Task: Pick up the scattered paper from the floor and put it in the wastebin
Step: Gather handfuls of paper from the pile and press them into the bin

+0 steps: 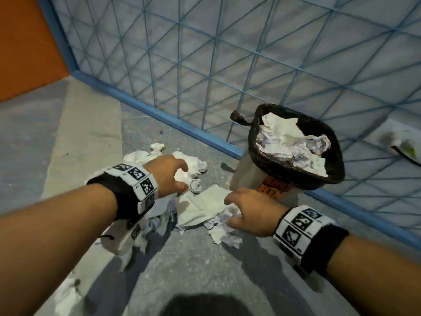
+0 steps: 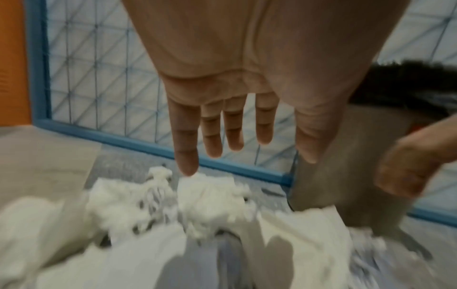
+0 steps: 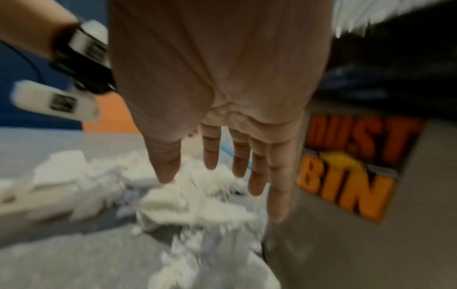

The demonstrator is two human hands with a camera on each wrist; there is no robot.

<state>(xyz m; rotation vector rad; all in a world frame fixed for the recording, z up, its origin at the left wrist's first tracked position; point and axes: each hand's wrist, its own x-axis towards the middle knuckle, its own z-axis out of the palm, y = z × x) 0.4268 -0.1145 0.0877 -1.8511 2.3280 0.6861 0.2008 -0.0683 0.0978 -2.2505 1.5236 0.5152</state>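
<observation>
Crumpled and flat white paper (image 1: 200, 206) lies scattered on the grey floor, left of a pale wastebin (image 1: 246, 179) with a black liner (image 1: 296, 176). The bin holds crumpled paper (image 1: 291, 142). My left hand (image 1: 173, 176) hovers just above the far pile, fingers spread and straight in the left wrist view (image 2: 222, 136), holding nothing. My right hand (image 1: 241, 213) hangs over the nearer scraps (image 3: 197, 199) beside the bin, fingers extended (image 3: 237, 166) and empty. The bin's side reads "DUST BIN" (image 3: 351, 166).
A blue metal grille (image 1: 205, 53) with a blue bottom rail (image 1: 182, 124) stands right behind the bin and paper. An orange wall (image 1: 25, 42) is at the far left. A pale concrete strip (image 1: 86, 133) runs left of the pile. More scraps (image 1: 68, 295) lie near the bottom left.
</observation>
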